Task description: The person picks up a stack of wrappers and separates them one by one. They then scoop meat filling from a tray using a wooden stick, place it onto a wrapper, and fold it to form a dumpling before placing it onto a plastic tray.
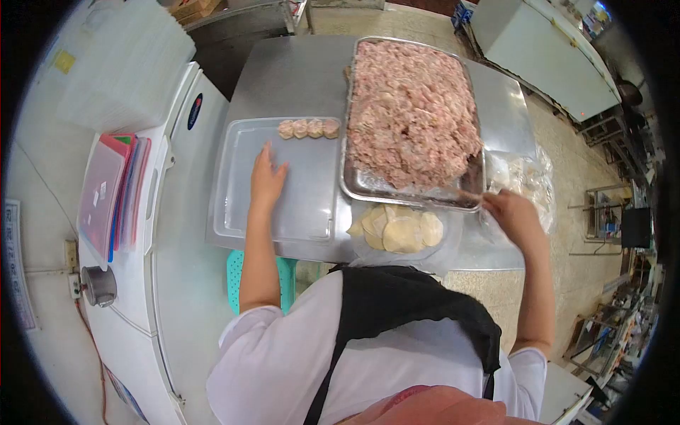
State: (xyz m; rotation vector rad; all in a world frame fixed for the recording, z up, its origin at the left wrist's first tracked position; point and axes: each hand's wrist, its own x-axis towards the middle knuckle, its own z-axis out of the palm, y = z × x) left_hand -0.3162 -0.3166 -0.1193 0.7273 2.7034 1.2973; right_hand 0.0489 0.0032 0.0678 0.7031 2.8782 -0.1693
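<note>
My left hand [266, 178] reaches over a clear plastic tray [225, 191], its fingers apart and nothing in them. Just beyond the fingertips, several small meat-filled dumplings [308, 128] stand in a row at the tray's far right corner. My right hand [511, 212] is closed around a thin stick-like tool [469, 195], its tip at the near right corner of a large metal pan [368, 183]. Heaped in that pan is pink minced meat [414, 113]. Below the pan lie round, pale yellow dough wrappers [404, 231] on a sheet of plastic.
A steel table [304, 74] carries all of this. A clear plastic bag [528, 177] with pale contents sits at its right edge. Along the left stands a white freezer [188, 283] with coloured plastic boards [117, 191] on it. A turquoise plastic basket [287, 283] is under the near edge.
</note>
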